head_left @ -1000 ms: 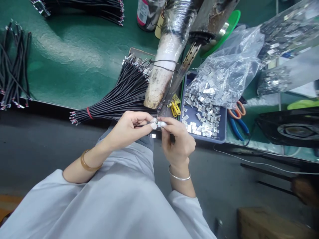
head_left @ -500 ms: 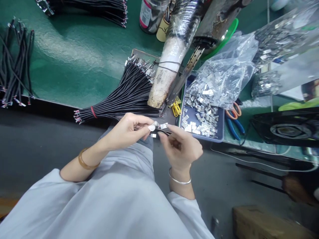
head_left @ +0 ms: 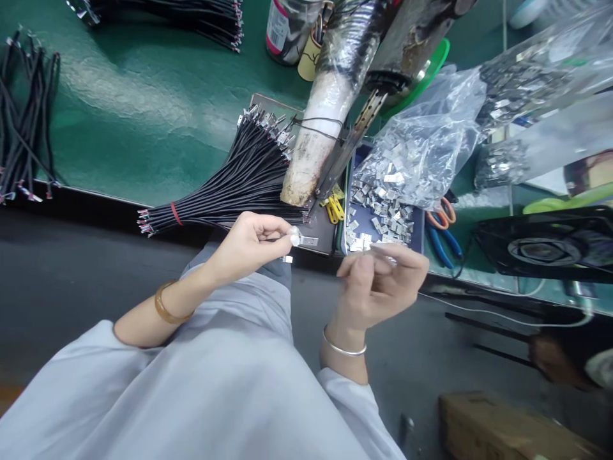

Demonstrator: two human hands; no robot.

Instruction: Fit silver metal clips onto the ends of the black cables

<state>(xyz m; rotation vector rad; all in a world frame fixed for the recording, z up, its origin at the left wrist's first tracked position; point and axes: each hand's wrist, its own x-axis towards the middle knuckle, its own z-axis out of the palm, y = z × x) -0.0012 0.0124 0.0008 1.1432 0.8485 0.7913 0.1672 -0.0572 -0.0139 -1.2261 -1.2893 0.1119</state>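
Observation:
My left hand is closed in a pinch on a small metal terminal at the front edge of the green bench. A banded bundle of black wires lies just above that hand. My right hand hovers apart from the left hand, in front of the blue tray of loose metal terminals. Its fingers are loosely curled and smeared by motion, so I cannot make out whether they hold anything.
A plastic-wrapped machine post leans over the wire bundle. Nearby are a clear bag of terminals, a yellow clip and blue-handled pliers. More black wires lie far left. A black fan and a cardboard box are to the right.
My right hand has let go of the terminal and swung right and slightly down, towards the blue tray. My left hand keeps its pinch on the terminal in nearly the same spot.

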